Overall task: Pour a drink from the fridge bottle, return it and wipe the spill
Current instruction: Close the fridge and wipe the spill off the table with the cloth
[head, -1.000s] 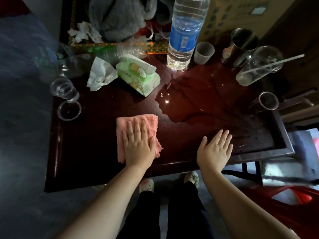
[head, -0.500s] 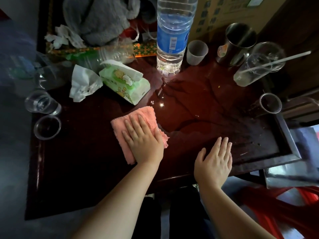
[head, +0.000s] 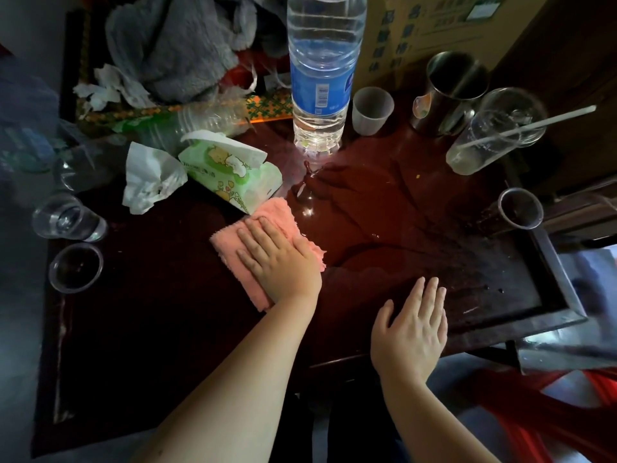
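A pink cloth (head: pixel 273 217) lies on the dark wooden table (head: pixel 150 329), at the left edge of a wide water spill (head: pixel 377 202). My left hand (head: pixel 278 259) presses flat on the cloth with straight fingers. My right hand (head: pixel 412 329) rests flat and open on the table near its front edge, just below the spill. A tall clear water bottle (head: pixel 322 75) with a blue label stands at the back, at the head of the spill.
A green tissue pack (head: pixel 230 170) and crumpled tissue (head: pixel 150 177) lie left of the cloth. Clear cups (head: pixel 68 222) (head: pixel 75 267) sit at the far left, a small cup (head: pixel 372 110), metal mug (head: pixel 450 91), tipped glass with straw (head: pixel 494 132) and another cup (head: pixel 519 208) on the right.
My left hand has slid the pink cloth forward and to the right, up to the spill's edge beside the tissue pack. My right hand stays flat on the table.
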The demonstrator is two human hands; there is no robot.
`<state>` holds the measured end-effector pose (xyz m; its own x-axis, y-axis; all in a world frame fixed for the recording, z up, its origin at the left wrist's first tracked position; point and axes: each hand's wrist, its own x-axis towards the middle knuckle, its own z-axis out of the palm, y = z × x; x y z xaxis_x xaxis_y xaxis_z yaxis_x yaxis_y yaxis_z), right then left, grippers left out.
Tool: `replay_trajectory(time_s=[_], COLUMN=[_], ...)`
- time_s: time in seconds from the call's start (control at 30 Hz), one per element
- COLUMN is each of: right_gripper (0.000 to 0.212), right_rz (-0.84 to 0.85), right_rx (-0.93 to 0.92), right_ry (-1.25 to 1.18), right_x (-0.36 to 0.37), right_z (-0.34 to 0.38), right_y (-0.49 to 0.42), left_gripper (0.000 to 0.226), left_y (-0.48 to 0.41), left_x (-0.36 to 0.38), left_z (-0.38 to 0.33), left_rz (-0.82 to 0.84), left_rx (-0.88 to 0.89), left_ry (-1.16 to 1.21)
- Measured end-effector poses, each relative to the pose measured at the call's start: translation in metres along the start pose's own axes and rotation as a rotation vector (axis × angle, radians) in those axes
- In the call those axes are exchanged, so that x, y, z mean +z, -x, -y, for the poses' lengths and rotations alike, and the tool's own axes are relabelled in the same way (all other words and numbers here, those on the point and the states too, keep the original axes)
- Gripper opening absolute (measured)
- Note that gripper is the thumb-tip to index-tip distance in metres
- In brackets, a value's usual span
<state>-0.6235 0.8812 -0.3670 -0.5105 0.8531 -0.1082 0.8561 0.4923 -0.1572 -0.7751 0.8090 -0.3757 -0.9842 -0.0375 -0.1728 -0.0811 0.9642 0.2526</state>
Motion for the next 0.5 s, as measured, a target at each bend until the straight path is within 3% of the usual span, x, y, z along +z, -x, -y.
replay_trajectory(time_s=[0.2,0.5], right_gripper=[0.068,0.069], right_rz=[-0.013,-0.007], right_rx=[0.005,0.005], right_ry=[-0.002,0.003], right_x=[0.0017,-0.0004], right_z=[-0.0001,-0.0001], right_y=[-0.0009,-0.0007], left_gripper=[0.078,0.076], left_y=[-0.0003,0.0037], left_x=[0.0012,0.0004], left_z=[-0.0007,0.0045], left_rz=[-0.039,-0.015], left_rx=[0.016,0.107], left_ry=[-0.023,-0.04])
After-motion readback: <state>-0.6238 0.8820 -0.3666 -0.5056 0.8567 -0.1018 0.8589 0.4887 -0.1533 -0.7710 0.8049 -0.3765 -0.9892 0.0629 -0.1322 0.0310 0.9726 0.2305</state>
